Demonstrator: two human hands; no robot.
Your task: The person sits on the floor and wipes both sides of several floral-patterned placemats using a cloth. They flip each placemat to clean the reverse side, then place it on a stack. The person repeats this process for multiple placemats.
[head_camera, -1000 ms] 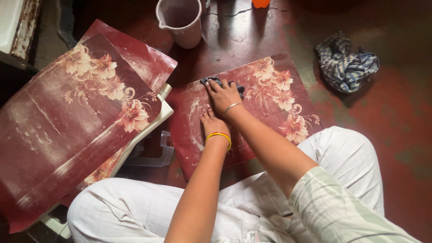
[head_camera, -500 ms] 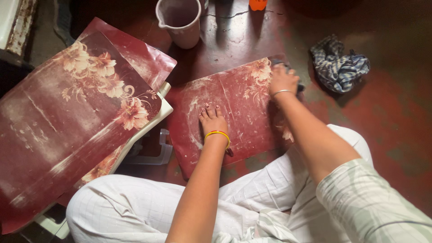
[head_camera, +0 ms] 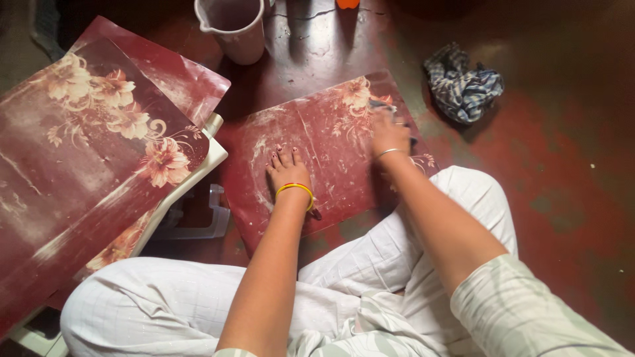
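A dark red mat with a flower print (head_camera: 331, 165) lies flat on the floor in front of my crossed legs, streaked with white smears. My left hand (head_camera: 286, 168) rests flat on it, fingers spread, a yellow bangle on the wrist. My right hand (head_camera: 389, 132) presses a small dark cloth (head_camera: 383, 105) onto the mat's right part, near the printed flowers. Most of the cloth is hidden under the hand.
Two more flowered red mats (head_camera: 92, 152) lean over a white plastic rack (head_camera: 198, 172) at the left. A pale plastic jug (head_camera: 235, 26) stands at the top. A crumpled blue checked cloth (head_camera: 463, 82) lies on the red floor at the right.
My right hand has swept the dark cloth from the mat's upper middle to its upper right corner, then drawn it back toward me. My left hand stays pressed on the mat.
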